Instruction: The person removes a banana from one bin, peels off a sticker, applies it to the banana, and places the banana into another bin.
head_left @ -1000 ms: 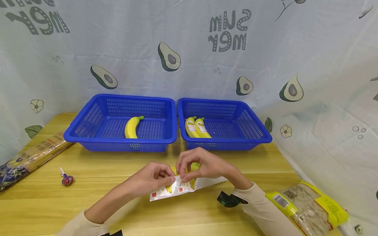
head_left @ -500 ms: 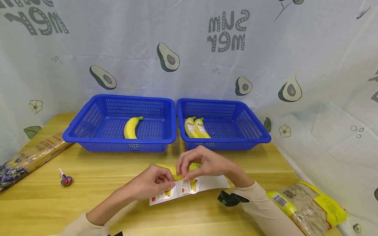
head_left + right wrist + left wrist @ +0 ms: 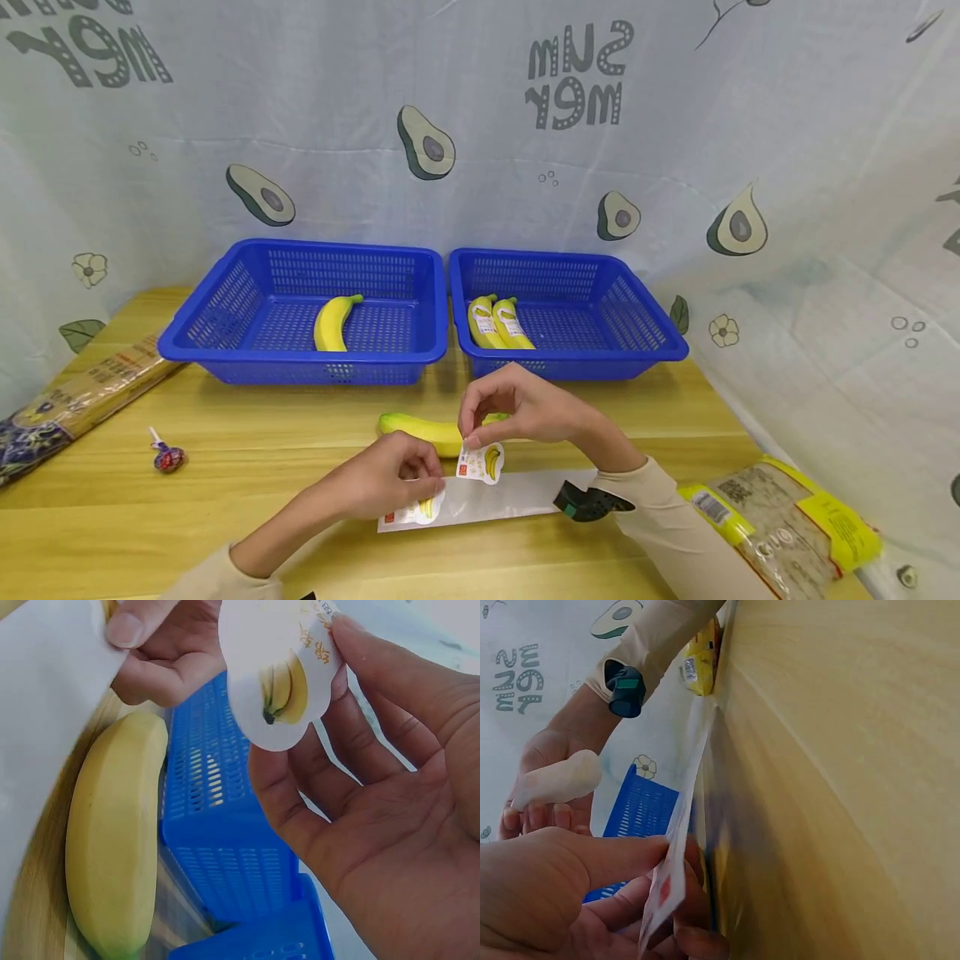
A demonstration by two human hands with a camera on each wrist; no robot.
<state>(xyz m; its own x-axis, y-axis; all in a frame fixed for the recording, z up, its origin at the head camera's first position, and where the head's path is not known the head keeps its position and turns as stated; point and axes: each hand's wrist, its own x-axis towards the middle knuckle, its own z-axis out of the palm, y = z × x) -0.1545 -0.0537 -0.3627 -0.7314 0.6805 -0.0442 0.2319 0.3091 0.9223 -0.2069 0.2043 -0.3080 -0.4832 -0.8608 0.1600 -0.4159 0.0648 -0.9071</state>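
My right hand (image 3: 528, 408) pinches a white sticker (image 3: 483, 463) printed with bananas by its edge. In the right wrist view, the sticker (image 3: 274, 682) hangs free of its backing between thumb and fingers. With thumb and fingers, my left hand (image 3: 378, 479) grips the left end of the white backing strip (image 3: 517, 497). One banana sticker (image 3: 427, 508) is still on that end, partly covered by the thumb. Just behind both hands a yellow banana (image 3: 423, 430) lies on the table, its right part partly hidden by the right hand.
At the back stand two blue baskets: the left basket (image 3: 300, 358) holds one banana (image 3: 333, 323), the right basket (image 3: 585, 367) two labelled bananas (image 3: 498, 323). A lollipop (image 3: 168, 457) and a long packet (image 3: 90, 392) lie left. A yellow-and-clear bag (image 3: 787, 525) lies right.
The right hand has peeled one sticker off the strip and lifted it away. The strip has dropped lower toward me in the left hand, uncovering more of the banana behind.
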